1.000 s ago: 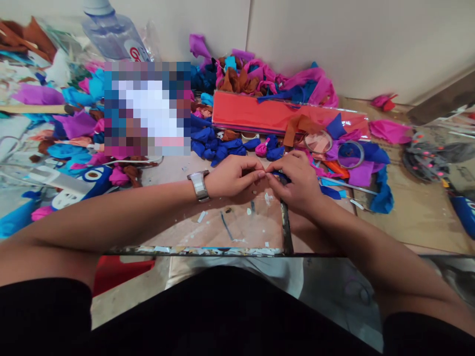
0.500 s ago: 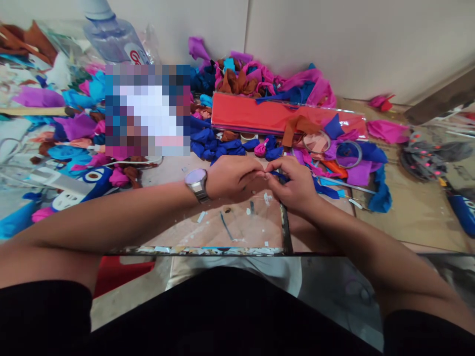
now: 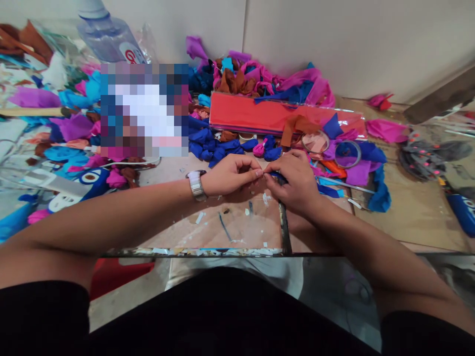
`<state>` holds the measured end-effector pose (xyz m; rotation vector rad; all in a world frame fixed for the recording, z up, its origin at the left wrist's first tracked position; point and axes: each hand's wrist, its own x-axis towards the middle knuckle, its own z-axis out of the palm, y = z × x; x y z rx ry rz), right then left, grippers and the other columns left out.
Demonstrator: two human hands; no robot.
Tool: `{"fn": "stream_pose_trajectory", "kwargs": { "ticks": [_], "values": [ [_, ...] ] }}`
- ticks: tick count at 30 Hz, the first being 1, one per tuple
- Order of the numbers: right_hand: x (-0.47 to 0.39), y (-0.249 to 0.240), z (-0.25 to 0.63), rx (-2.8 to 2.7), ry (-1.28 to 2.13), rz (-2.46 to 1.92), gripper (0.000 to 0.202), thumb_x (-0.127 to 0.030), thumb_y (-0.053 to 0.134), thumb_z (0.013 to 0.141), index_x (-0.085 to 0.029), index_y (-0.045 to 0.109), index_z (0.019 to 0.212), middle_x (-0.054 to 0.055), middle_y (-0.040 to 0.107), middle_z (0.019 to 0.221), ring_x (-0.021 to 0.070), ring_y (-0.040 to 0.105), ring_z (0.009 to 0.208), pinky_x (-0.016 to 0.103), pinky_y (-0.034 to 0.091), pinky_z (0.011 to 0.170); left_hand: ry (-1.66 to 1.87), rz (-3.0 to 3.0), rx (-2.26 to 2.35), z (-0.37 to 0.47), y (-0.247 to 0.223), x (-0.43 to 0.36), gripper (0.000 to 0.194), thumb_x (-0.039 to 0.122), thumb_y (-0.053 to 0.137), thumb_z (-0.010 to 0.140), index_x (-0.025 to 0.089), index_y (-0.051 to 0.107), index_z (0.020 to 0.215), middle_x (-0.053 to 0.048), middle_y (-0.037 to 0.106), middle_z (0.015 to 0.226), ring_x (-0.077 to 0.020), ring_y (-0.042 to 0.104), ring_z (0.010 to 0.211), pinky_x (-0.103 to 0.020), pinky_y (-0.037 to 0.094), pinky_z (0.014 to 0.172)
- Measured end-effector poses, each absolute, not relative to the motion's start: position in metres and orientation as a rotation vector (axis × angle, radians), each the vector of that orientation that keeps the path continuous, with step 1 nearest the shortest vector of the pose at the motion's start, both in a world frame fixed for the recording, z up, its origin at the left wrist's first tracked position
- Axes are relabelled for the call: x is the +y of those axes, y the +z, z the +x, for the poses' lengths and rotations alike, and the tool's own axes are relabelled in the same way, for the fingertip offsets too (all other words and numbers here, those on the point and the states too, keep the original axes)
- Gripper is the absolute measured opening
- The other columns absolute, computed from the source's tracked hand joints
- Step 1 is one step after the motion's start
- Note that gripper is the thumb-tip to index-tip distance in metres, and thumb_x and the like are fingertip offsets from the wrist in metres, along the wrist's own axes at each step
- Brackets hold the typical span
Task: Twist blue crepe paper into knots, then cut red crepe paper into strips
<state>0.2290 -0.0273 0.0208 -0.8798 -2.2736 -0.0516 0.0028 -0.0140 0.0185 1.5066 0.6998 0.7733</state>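
My left hand (image 3: pixel 234 174), with a metal watch (image 3: pixel 196 185) on its wrist, is pinched closed near the middle of the table. Its thumb and fingertips meet those of my right hand (image 3: pixel 294 179); whatever lies between the left fingertips is too small to make out. The right hand is curled round a small piece of dark blue material (image 3: pixel 276 176), mostly hidden by the fingers. Just beyond the hands lie blue fabric knots (image 3: pixel 226 148) and a small pink bud (image 3: pixel 259 149).
A red packet (image 3: pixel 252 114) lies behind the hands, with coloured fabric scraps (image 3: pixel 308 81) behind it. Two tape rings (image 3: pixel 348 154) sit to the right. A large bottle (image 3: pixel 111 37) stands at the back left. The table's front edge (image 3: pixel 208 252) is near my body.
My left hand has rolled, so its thumb shows more clearly and the watch face has turned away. The right hand's fingers have shifted slightly over the dark blue piece.
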Motion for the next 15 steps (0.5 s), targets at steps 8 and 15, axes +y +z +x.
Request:
{"fn": "stream_pose_trajectory", "kwargs": {
  "ticks": [8,15],
  "values": [
    [-0.0282,0.0234,0.2293,-2.316,-0.157,-0.799,0.004,-0.026,0.068,0.101,-0.026,0.065,0.098,0.000,0.079,0.089,0.0201,0.070,0.083,0.047,0.042,0.100,0.559,1.150,0.661,0.0014,0.0213,-0.0161,0.042,0.056,0.076,0.094,0.016,0.071,0.082,-0.003,0.070,0.070,-0.0068,0.055,0.049,-0.019,0.042,0.046],
    [-0.0281,0.0239,0.2290,-2.301,-0.054,-0.839,0.005,-0.027,0.067,0.101,-0.026,0.068,0.096,0.001,0.079,0.090,0.0214,0.070,0.083,0.049,0.041,0.101,0.568,1.332,0.681,0.0003,0.0188,-0.0136,0.044,0.059,0.073,0.095,0.016,0.068,0.084,-0.002,0.071,0.072,-0.0073,0.056,0.051,-0.020,0.041,0.049]
  ]
}}
